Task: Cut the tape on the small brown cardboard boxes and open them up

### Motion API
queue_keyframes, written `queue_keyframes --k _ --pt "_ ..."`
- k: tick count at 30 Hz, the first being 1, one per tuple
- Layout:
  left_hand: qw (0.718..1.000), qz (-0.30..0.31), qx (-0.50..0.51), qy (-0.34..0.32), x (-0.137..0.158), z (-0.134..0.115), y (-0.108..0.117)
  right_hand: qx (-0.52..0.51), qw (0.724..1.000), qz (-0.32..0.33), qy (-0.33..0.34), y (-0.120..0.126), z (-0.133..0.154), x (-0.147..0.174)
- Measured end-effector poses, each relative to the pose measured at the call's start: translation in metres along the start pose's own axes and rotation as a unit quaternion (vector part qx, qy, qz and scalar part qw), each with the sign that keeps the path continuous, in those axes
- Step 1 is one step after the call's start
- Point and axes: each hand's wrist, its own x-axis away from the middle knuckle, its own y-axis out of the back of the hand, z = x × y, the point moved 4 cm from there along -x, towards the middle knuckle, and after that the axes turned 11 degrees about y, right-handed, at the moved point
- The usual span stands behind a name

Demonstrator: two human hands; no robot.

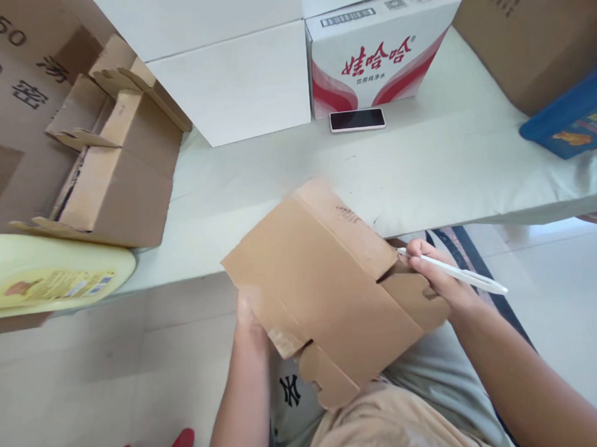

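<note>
Holding cardboard (326, 275), left hand (248, 313) partly hidden, scribble (347, 214) illegible

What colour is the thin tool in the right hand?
White; the tool shows best in head view.

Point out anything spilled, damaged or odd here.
Small dark marks dot the pale tablecloth between the phone and the held cardboard box; they look odd on otherwise plain cloth. Dark scribbles also mark one panel of the box. No spill is visible.
</note>
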Motion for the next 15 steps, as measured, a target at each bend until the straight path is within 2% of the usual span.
queue_keyframes --k 3,5,10,15 --pt "0.998 0.000 0.050 0.046 0.001 0.003 0.000 -0.007 0.999 0.032 -0.027 0.002 -0.006 0.004" --pt "0.994 -0.011 0.091 0.060 0.002 0.005 -0.002 -0.024 0.999 0.036 -0.021 0.003 -0.009 0.004" --pt "0.988 -0.056 0.143 0.015 -0.003 0.006 -0.002 -0.067 0.997 0.009 0.035 0.010 -0.021 -0.002" --pt "0.986 -0.018 0.161 0.038 -0.016 0.003 0.002 -0.032 0.996 0.034 0.080 0.009 -0.035 0.000"
